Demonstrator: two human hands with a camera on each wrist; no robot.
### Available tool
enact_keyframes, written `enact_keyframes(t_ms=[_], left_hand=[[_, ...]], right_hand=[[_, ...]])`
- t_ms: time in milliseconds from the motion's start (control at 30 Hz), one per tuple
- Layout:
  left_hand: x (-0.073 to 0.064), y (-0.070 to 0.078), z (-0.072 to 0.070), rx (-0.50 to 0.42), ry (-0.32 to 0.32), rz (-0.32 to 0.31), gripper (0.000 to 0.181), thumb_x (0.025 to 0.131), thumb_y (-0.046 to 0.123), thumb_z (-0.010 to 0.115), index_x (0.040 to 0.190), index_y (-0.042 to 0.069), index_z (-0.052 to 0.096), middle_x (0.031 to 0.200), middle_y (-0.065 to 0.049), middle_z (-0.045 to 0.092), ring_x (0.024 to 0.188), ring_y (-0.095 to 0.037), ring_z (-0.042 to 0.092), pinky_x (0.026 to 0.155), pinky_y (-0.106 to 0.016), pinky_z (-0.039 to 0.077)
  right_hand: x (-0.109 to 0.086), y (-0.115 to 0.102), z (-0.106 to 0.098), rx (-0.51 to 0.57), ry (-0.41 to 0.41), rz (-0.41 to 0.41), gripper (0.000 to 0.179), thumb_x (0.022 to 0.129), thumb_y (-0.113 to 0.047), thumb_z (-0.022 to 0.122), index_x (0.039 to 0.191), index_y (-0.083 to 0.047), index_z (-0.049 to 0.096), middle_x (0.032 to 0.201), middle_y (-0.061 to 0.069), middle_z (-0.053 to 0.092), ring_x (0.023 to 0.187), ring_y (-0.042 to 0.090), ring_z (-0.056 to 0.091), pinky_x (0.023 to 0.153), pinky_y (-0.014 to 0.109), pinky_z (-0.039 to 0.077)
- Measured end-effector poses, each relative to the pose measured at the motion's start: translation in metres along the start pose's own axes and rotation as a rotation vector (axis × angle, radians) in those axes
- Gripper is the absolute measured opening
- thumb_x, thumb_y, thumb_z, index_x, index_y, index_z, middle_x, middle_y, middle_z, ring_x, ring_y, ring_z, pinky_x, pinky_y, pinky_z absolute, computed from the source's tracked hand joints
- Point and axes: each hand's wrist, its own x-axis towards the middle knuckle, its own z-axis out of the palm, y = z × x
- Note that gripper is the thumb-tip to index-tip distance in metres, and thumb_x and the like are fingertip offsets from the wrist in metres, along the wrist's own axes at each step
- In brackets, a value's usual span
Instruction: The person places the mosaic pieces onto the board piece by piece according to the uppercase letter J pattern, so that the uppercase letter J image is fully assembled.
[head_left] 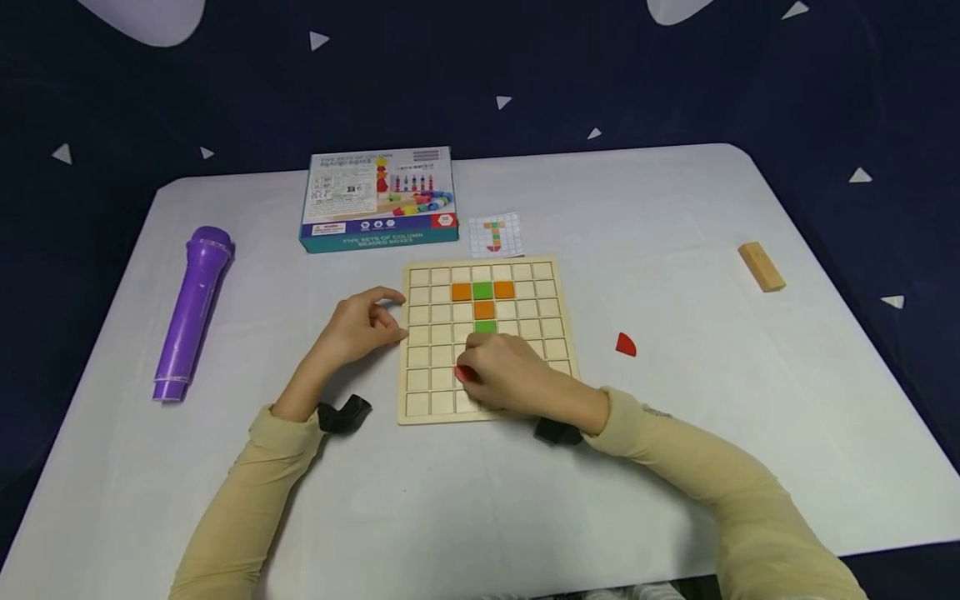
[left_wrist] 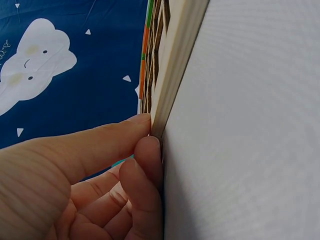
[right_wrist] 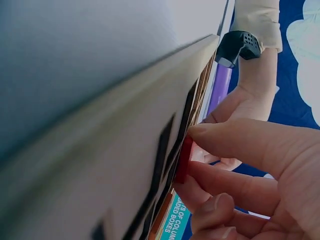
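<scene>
A square wooden grid board (head_left: 416, 408) lies on the table, with several orange (head_left: 483, 310) and green tiles (head_left: 483, 290) set in its cells in a T-like layout. Over the lower middle cells, my right hand (head_left: 510, 375) pinches a red piece (right_wrist: 184, 159) between thumb and fingers, close against the board; its full outline is hidden. My left hand (head_left: 362, 327) touches the board's left edge with thumb and forefinger spread apart, the other fingers loosely bent. A red quarter-circle piece (head_left: 626, 344) lies on the table right of the board.
Behind the board lie a small pattern card (head_left: 497, 235) and a beaded-toy box (head_left: 378, 200). A purple tube (head_left: 192, 317) is at far left, a wooden block (head_left: 761, 267) at far right. Black wrist devices (head_left: 345, 414) sit by both cuffs.
</scene>
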Motion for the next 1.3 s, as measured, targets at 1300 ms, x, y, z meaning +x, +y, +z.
enact_keyframes(t_ms=[1300], left_hand=[[0.0,0.001,0.001,-0.001,-0.003,-0.007,0.047,0.08,0.01,0.071,0.123,0.003,0.054,0.082,-0.015,0.067,0.063,-0.014,0.052,0.062,-0.024,0.041]], right_hand=[[-0.041,0.036,-0.029,0.046,0.157,0.047,0.01,0.079,-0.005,0.068,0.086,0.0,0.072,0.085,0.008,0.065,0.071,0.015,0.063,0.065,0.026,0.052]])
